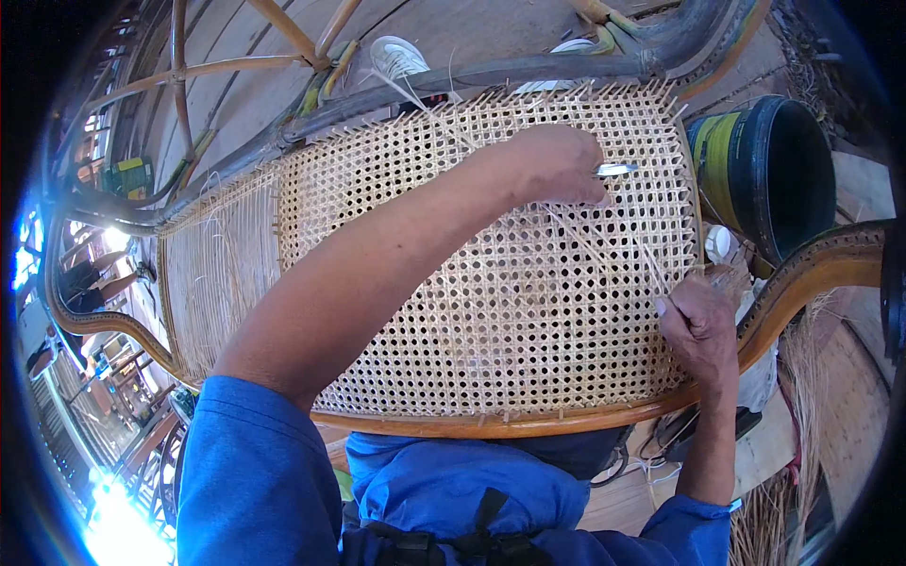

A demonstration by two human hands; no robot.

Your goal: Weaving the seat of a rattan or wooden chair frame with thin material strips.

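Note:
A woven cane panel (pixel 453 330) with open holes fills the wooden frame of a long piece of furniture in front of me. My left hand (pixel 563 165) is bent over the panel's far right part, fingers curled. A small tool with a bright metal blade (pixel 618 170) juts out of it; its handle is hidden in the grip. From beneath that hand, thin cane strands (pixel 646 255) run slantwise over the weave. Their lower ends reach my right hand (pixel 700 325), closed in a fist at the panel's right edge with the thumb pressed in.
Left of the weave, the panel shows loose parallel strands (pixel 222 292). A dark bucket with a yellow-green band (pixel 717 165) lies tipped at the right. Curved wooden rails (pixel 821 269) edge the frame. Bundles of cane strips (pixel 802 396) lie on the plank floor. Someone's white shoe (pixel 399 58) shows beyond.

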